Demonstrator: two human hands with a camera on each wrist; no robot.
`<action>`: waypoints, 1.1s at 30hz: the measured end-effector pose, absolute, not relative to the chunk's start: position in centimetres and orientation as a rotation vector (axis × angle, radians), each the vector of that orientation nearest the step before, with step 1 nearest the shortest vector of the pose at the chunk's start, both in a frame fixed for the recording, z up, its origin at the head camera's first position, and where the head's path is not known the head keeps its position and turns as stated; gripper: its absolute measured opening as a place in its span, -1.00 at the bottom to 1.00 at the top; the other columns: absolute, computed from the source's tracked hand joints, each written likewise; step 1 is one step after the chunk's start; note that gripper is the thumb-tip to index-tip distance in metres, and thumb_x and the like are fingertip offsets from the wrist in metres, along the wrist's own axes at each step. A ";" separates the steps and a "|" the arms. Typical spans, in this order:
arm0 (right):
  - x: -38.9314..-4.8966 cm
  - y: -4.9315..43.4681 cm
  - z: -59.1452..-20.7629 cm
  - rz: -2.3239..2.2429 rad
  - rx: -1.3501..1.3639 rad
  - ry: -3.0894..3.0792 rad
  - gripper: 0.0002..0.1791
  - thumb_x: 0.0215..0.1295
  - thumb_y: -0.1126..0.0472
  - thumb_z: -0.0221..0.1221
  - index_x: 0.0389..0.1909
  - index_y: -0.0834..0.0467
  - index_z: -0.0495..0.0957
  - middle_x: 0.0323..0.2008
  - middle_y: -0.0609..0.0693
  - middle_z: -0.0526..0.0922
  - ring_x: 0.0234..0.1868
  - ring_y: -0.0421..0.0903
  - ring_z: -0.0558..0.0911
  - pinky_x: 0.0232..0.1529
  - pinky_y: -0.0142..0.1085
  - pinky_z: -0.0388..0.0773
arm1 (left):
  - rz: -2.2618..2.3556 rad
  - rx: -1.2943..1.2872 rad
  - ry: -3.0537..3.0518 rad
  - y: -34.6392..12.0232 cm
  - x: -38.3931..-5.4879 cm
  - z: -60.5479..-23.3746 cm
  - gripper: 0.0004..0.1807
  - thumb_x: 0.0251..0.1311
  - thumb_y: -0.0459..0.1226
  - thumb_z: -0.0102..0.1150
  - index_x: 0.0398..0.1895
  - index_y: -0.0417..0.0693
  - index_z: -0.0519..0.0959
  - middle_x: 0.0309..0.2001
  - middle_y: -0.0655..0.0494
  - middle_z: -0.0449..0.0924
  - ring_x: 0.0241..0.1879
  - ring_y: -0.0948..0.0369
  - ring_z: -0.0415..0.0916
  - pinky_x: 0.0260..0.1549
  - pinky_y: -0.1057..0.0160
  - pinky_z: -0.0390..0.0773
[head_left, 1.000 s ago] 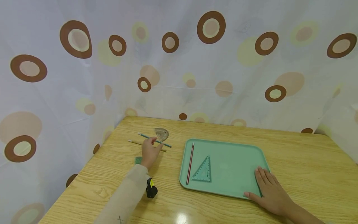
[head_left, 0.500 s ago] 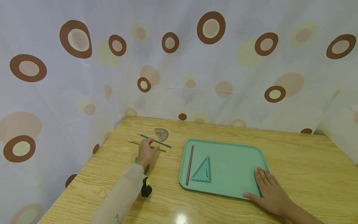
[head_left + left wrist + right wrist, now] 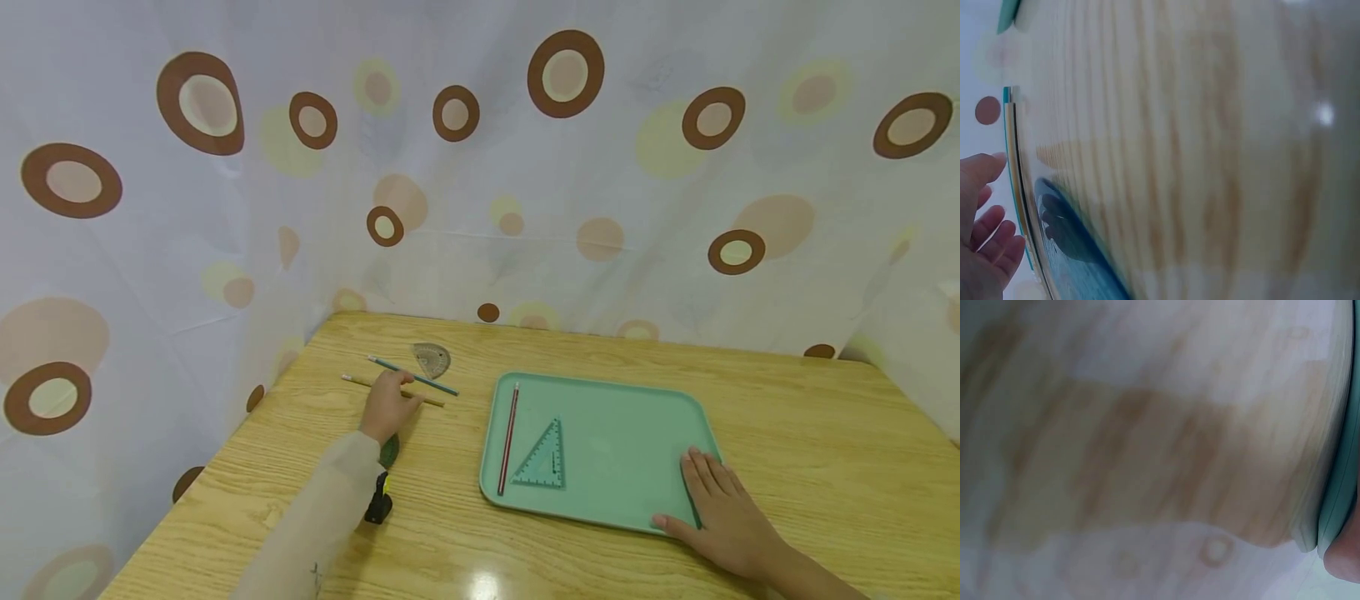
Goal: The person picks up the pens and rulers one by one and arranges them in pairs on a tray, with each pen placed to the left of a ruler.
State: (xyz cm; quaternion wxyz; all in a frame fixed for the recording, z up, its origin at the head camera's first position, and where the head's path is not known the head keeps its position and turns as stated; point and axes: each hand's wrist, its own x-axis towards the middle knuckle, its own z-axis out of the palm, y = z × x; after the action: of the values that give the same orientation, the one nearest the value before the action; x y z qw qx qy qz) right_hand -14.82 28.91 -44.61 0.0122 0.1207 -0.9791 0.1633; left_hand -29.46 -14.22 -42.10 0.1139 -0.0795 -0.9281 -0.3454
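Head view: the person's left hand (image 3: 387, 407), fingers loosely bent and gripping nothing, is over the thin yellow wooden pencil (image 3: 429, 401); whether it touches cannot be told. That pencil lies on the wood-grain table (image 3: 442, 475) near a slim dark-teal pencil (image 3: 427, 382). The right hand (image 3: 726, 515) rests, fingers straight, on the right side of the mint-green rectangular tray (image 3: 622, 450).

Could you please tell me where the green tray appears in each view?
Head: the green tray lies right of centre, the right hand at its near right corner.
Left wrist: only a small part, top left.
Right wrist: a strip along the right edge.
Shared landmark: the wooden table.
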 end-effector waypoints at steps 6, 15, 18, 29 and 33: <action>-14.8 28.9 -44.6 0.505 0.373 -3.050 0.08 0.17 -0.24 0.09 0.34 0.53 -0.08 0.37 0.48 -0.09 0.37 0.41 -0.06 0.33 -0.16 -0.77 | -0.955 -0.302 -2.765 -14.6 -29.8 -42.2 -0.65 0.04 -0.40 0.27 -0.09 -0.41 0.55 -0.06 -0.28 0.53 -0.01 -0.12 0.47 -0.01 -0.01 0.50; -14.8 28.8 -44.6 0.505 0.369 -3.047 0.08 0.17 -0.24 0.09 0.34 0.53 -0.08 0.37 0.48 -0.08 0.37 0.42 -0.06 0.32 -0.19 -0.79 | -0.862 -0.363 -2.797 -14.9 -30.0 -42.4 -0.70 0.04 -0.40 0.26 -0.14 -0.38 0.59 -0.11 -0.26 0.59 -0.05 -0.11 0.51 -0.05 0.01 0.53; -14.8 28.8 -44.7 0.508 0.368 -3.047 0.08 0.17 -0.24 0.09 0.34 0.53 -0.08 0.37 0.48 -0.08 0.37 0.42 -0.06 0.32 -0.19 -0.79 | -0.845 -0.374 -2.791 -14.8 -30.0 -42.4 -0.72 0.02 -0.41 0.28 -0.17 -0.38 0.60 -0.15 -0.25 0.60 -0.10 -0.09 0.53 -0.09 0.03 0.54; -14.9 28.9 -44.6 0.510 0.371 -3.050 0.07 0.17 -0.24 0.10 0.34 0.53 -0.08 0.36 0.48 -0.08 0.36 0.42 -0.06 0.33 -0.13 -0.76 | -0.836 -0.376 -2.803 -14.9 -29.6 -42.1 -0.75 0.00 -0.40 0.30 -0.22 -0.36 0.61 -0.26 -0.18 0.60 -0.22 -0.02 0.53 -0.18 0.08 0.57; -14.9 28.9 -44.7 0.509 0.372 -3.053 0.07 0.18 -0.24 0.09 0.34 0.53 -0.08 0.37 0.48 -0.08 0.37 0.42 -0.06 0.32 -0.16 -0.78 | -0.821 -0.369 -2.816 -15.0 -29.6 -42.3 -0.75 -0.01 -0.40 0.31 -0.23 -0.35 0.62 -0.27 -0.15 0.60 -0.23 0.00 0.52 -0.19 0.10 0.57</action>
State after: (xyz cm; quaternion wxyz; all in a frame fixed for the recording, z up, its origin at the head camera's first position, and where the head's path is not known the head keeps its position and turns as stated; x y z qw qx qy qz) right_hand -14.88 28.88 -44.69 0.0123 0.1194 -0.9793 0.1633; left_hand -29.63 -14.96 -42.27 0.0925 -0.1243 -0.9484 -0.2767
